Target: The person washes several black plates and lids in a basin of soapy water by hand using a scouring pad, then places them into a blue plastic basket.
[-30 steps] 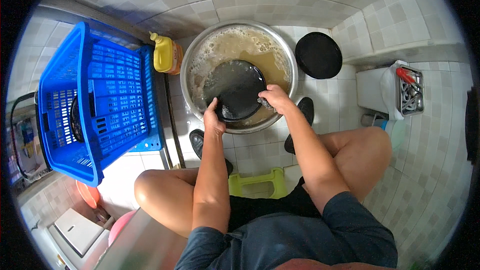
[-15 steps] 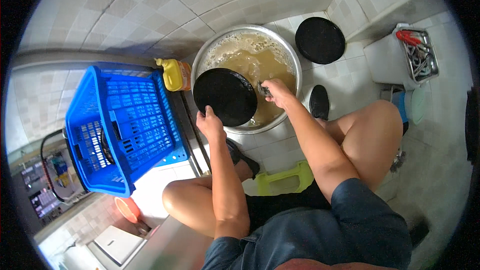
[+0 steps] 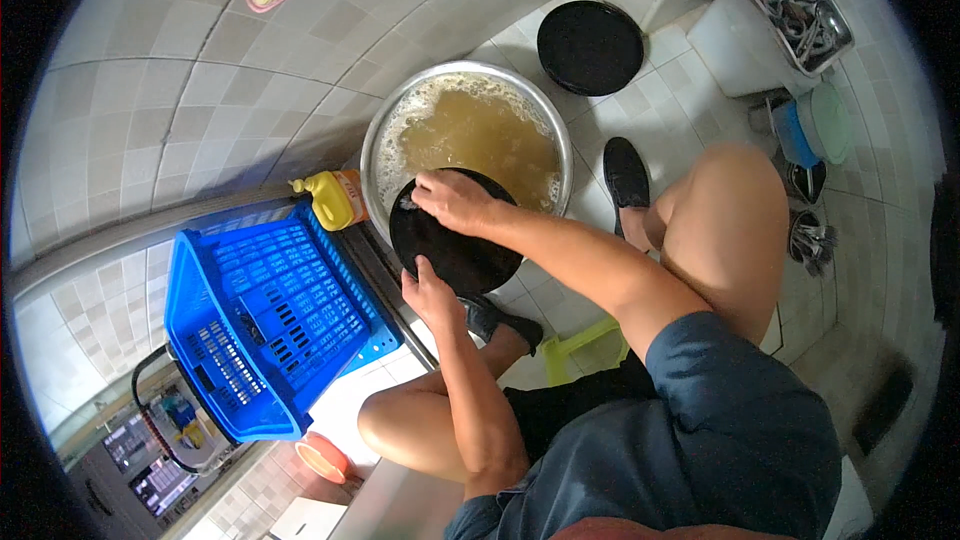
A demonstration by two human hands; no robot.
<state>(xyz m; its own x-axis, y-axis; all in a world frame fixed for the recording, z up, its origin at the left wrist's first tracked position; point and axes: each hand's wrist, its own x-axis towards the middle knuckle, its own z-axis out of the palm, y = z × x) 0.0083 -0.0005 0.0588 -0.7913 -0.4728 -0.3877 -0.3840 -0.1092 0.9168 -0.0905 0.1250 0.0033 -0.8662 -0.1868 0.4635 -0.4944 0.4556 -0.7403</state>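
Observation:
My left hand (image 3: 433, 296) grips the near edge of a round black plate (image 3: 460, 258), thumb on its upper face. The plate is tilted over the near part of a wide metal basin (image 3: 567, 155) of cloudy, foamy brown water. My right hand (image 3: 455, 202) is closed and presses on the plate's far left part. A bit of a grey steel wool scrubber (image 3: 407, 204) shows at its fingertips; the fingers hide the rest.
A second round black plate (image 3: 590, 48) lies on the tiled floor beyond the basin. Left are a yellow jug (image 3: 333, 200) and a blue basket (image 3: 275, 315). Right stand a white bin with a metal tray of utensils (image 3: 810, 25) and a blue container (image 3: 797, 145).
My right hand has moved left from over the water onto the plate's face with the scrubber. The plate sits slightly nearer to me. The view has shifted.

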